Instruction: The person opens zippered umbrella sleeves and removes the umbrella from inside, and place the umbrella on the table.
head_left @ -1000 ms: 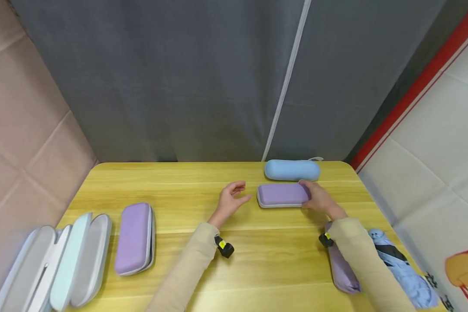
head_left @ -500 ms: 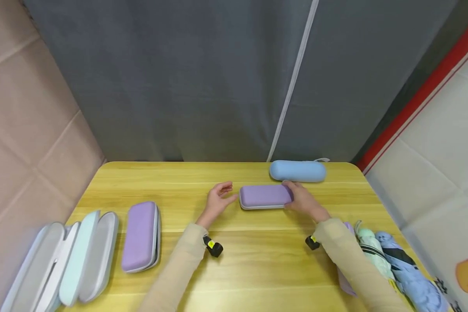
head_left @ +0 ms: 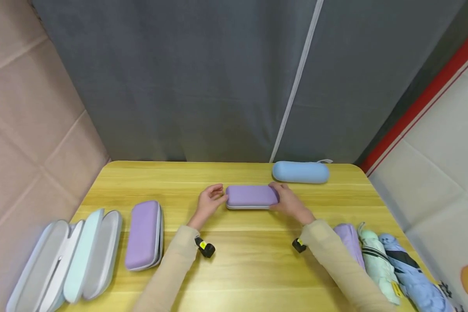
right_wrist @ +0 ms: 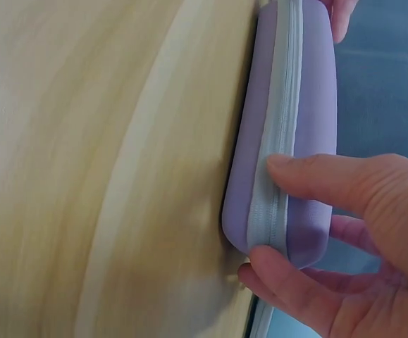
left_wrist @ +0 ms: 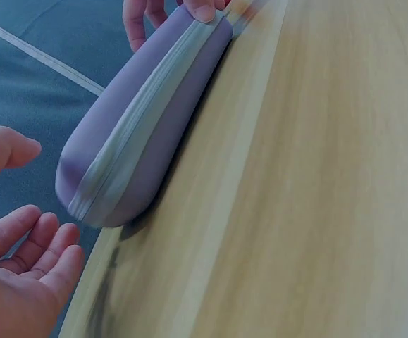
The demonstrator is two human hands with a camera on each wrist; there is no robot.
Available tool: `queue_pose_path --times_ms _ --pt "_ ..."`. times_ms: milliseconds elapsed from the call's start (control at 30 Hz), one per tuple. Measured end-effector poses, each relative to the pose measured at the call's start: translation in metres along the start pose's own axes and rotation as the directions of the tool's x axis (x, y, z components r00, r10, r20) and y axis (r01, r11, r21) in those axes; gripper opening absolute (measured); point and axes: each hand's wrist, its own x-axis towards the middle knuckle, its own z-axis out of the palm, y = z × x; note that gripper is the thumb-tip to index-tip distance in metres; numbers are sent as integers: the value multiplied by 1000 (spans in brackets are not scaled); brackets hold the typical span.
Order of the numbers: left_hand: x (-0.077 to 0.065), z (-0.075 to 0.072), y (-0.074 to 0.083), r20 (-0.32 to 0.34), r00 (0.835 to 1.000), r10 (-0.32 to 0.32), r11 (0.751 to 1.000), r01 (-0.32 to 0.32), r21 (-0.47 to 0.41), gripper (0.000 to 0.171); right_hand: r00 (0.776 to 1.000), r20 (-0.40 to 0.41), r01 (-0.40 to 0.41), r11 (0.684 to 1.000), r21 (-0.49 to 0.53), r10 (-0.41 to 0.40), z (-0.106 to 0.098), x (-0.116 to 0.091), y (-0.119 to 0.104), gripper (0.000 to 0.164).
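A purple hard case [head_left: 251, 196] with a pale zip band lies closed on the table, below a rounded blue case [head_left: 301, 172]. My right hand [head_left: 290, 203] grips its right end; in the right wrist view the thumb [right_wrist: 316, 176] presses the zip side while the other fingers reach round the end. My left hand [head_left: 209, 201] is at the case's left end, fingers loosely bent. The left wrist view shows a gap between that hand and the purple case [left_wrist: 130, 141], with nothing in the palm.
Another purple zip case [head_left: 143, 236] stands at the left, beside an open mint case [head_left: 82, 255] and an open pale case [head_left: 43, 268]. Folded purple [head_left: 350, 242], mint [head_left: 376, 260] and blue [head_left: 413, 273] umbrellas lie at the right. A grey curtain [head_left: 199, 86] hangs behind the table.
My right hand has slid the purple case leftward, away from under the blue case. My left hand has shifted left, and the gap between it and the case has narrowed. The umbrellas are more exposed.
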Motion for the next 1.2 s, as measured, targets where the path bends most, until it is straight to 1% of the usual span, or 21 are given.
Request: queue_pose_path --times_ms 167,300,400,533,600,700,733,833,933,967,1000,1100,1200 --pt "0 -2 -2 -53 998 -26 995 30 91 44 1000 -13 2 999 43 -2 10 3 -7 70" --pt "0 -3 -3 -54 996 -64 986 71 150 49 999 -36 2 996 87 1 14 3 -7 71" --pt "0 -4 -2 -33 994 -107 981 111 158 54 999 -45 8 992 124 -2 15 3 -7 72" --pt "0 -7 -1 -23 989 -144 975 146 170 58 998 -60 13 990 143 -5 18 3 -8 73" --pt "1 -9 -2 -25 988 -152 974 154 168 59 998 -69 6 989 147 4 19 4 -10 73" --pt "0 -13 -2 -25 991 -134 977 137 161 59 996 -82 -8 988 156 21 22 5 -14 73" --pt "-1 -15 -3 -25 994 -110 981 113 157 59 996 -84 -11 987 160 25 23 5 -15 73" --pt "-3 -19 -3 -24 995 -102 982 104 156 58 996 -90 -15 985 172 31 25 5 -19 73" --pt "-4 -22 -4 -25 990 -140 978 142 152 58 995 -94 -20 983 183 38 28 3 -22 73" --pt "-3 -23 -4 -22 985 -170 973 172 153 58 994 -97 -24 982 188 43 29 2 -23 73" --pt "-4 -23 -4 -21 983 -182 970 183 157 58 994 -99 -25 981 191 45 29 2 -24 73" --pt "-7 -24 -3 -20 980 -200 965 200 170 59 992 -109 -34 981 191 56 32 -2 -26 74" --pt "-11 -24 -1 -15 981 -194 966 193 174 61 991 -115 -42 982 186 64 33 -7 -29 74"
